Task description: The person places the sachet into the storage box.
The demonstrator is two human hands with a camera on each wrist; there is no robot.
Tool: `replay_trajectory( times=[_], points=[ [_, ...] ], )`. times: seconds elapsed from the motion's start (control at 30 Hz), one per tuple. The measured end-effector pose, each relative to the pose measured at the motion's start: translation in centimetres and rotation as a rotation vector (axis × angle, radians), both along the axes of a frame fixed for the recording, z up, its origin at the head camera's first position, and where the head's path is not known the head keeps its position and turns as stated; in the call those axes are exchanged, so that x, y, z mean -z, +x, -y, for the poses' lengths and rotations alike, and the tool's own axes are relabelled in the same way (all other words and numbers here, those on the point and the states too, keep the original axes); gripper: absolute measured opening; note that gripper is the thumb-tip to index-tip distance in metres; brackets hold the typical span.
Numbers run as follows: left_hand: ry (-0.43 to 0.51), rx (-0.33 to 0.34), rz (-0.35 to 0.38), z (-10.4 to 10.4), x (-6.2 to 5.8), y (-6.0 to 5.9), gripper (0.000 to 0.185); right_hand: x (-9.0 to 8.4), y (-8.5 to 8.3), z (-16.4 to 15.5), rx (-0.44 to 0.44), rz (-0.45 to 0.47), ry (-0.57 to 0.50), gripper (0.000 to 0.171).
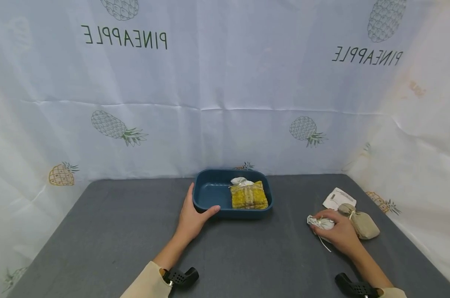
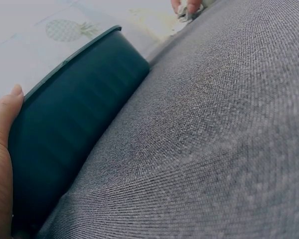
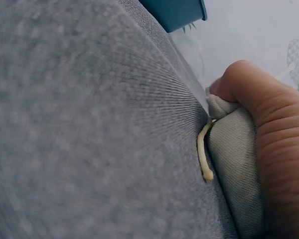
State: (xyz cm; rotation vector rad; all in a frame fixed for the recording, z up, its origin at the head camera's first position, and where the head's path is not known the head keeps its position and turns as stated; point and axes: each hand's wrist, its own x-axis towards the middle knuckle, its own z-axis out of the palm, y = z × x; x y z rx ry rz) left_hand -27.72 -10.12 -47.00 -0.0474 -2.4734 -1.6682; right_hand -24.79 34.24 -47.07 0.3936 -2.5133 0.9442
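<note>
At twelve o'clock, white curtain (image 1: 225, 78), lettered "PINEAPPLE" in mirror image. Before it, blue bin (image 1: 243, 213), left hand (image 1: 191, 216) gripping its eight o'clock corner. Right hand (image 1: 338, 231) pinches pale pouch (image 1: 323, 224), long axis partly hidden; bin at ten o'clock from it. White card (image 1: 338, 199): print illegible.

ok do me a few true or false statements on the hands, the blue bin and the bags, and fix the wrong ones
1. The left hand touches the blue bin. True.
2. The yellow bundle lies inside the blue bin. True.
3. The right hand holds the yellow bundle. False: it grips a pale pouch.
4. A thin string trails from the pale pouch. True.
5. The tan bag is in the blue bin. False: it lies on the table, beside the right hand.
</note>
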Motion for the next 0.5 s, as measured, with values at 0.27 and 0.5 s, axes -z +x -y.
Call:
replay_trajectory(
  times=[0.27, 0.5],
  points=[
    [-0.014, -0.007, 0.000, 0.20, 0.00, 0.02, 0.113, 0.32, -0.28, 0.27, 0.001, -0.045, -0.043, 0.027],
    [-0.013, -0.010, -0.001, -0.11, -0.02, 0.05, 0.113, -0.10, -0.15, 0.06, 0.018, -0.056, -0.052, 0.027]
  ],
)
